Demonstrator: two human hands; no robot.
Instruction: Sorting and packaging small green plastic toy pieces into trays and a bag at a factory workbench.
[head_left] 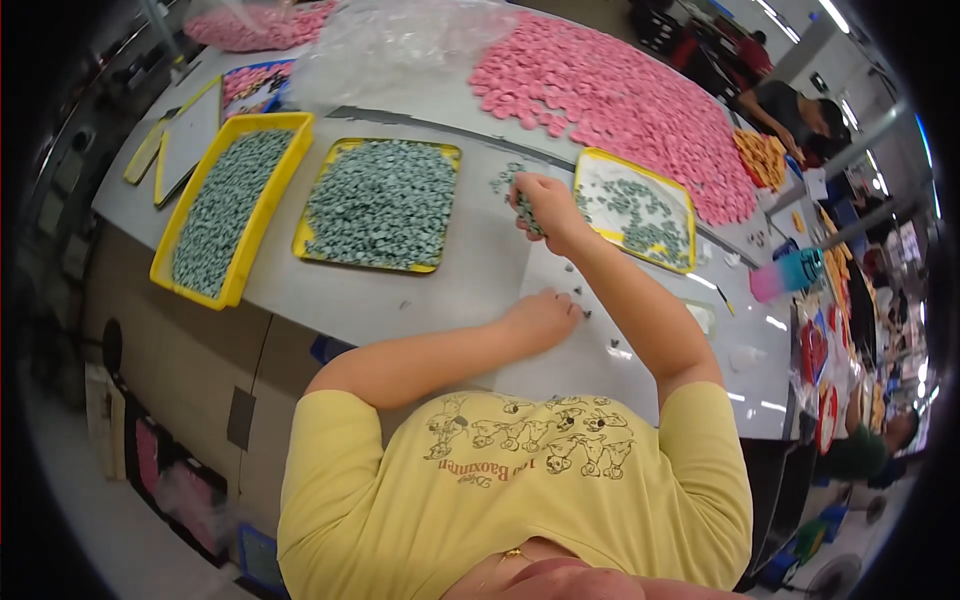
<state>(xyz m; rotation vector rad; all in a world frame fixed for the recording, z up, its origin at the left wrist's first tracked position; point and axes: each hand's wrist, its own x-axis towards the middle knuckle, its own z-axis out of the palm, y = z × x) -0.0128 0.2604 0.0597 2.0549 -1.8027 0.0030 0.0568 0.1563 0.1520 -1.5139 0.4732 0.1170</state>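
Observation:
My right hand [550,212] is raised over the middle of the grey table, closed round a clump of small grey-green pieces [527,212]. A few more of these pieces lie on the table just beyond it. My left hand [543,318] rests low on the table nearer my body, beside several scattered pieces; its fingers are smeared by motion. To the right of my right hand, a yellow-rimmed tray [690,225] with a white bottom carries a loose spread of the pieces. On the left, a yellow tray [437,266] is heaped with them, and a deeper yellow bin [233,290] is full too.
A wide spread of pink pieces [610,80] covers the table's far side. Crumpled clear plastic [400,45] lies at the back. At the right stand a pink and teal bottle [787,274] and a pile of orange pieces [760,157]. Other people work beyond.

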